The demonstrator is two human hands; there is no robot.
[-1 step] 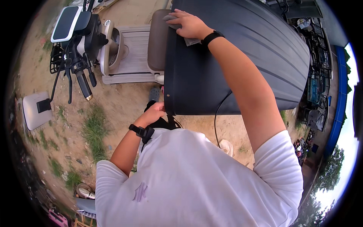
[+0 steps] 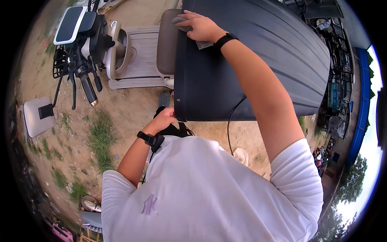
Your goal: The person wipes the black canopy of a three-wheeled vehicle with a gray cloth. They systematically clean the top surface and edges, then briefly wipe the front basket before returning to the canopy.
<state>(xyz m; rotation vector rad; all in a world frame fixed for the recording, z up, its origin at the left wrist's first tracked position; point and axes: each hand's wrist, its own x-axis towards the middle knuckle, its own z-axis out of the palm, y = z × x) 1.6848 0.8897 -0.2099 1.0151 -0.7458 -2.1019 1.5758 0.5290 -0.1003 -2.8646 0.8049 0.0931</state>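
My hands: two, my left hand (image 2: 164, 119) and my right hand (image 2: 202, 28)
My wristbands (image 2: 225, 39): two
My white sleeves (image 2: 296, 165): two
Grey cloth (image 2: 204, 45): at least one; my fingers hide whether more
Black cover (image 2: 282, 52): one
Seat (image 2: 167, 44): one I see
Handlebar grip (image 2: 88, 89): one I see
White-framed panel (image 2: 70, 25): one

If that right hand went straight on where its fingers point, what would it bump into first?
Probably the brown seat, near its far end, just past the black cover's edge. The right hand might pass above it, though; depth is hard to judge.
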